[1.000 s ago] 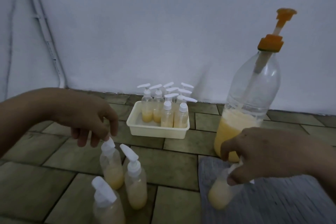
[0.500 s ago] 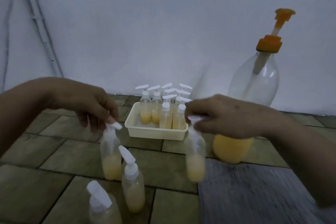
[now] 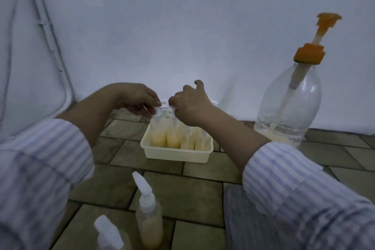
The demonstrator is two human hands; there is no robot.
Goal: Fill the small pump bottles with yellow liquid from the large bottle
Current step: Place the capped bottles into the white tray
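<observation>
On the tiled floor (image 3: 203,195), against a pale wall (image 3: 182,26), the largest thing is the large bottle (image 3: 288,107), clear plastic with an orange pump (image 3: 310,50) raised on its stem; it stands upright at the right, with only a shallow layer of yellow liquid at its base. A conduit pipe (image 3: 50,42) runs down the wall at the left. A grey cloth (image 3: 243,219) lies on the floor at lower right, partly under the right arm's striped sleeve (image 3: 304,199).

Left of the large bottle, and apart from it, sits a cream tray (image 3: 174,154) holding a cluster of small pump bottles (image 3: 188,138), each partly filled with yellow liquid. Both arms reach over the tray. The left hand (image 3: 138,97) has its fingers curled, pinching the white pump head of the left front bottle (image 3: 158,134), which stands at the tray's front left corner. The right hand (image 3: 190,103) likewise pinches the pump head of the bottle beside it (image 3: 173,136), with one finger lifted up and clear. The two hands are almost touching above the tray; whether these two bottles rest on the tray floor or hang just above it cannot be told.

Nearer the camera, well apart from the tray, a small bottle (image 3: 150,227) stands upright on the floor with a white pump nozzle, part filled with yellow. Just beside it at lower left, another small bottle (image 3: 109,233) is cut off by the frame edge.
</observation>
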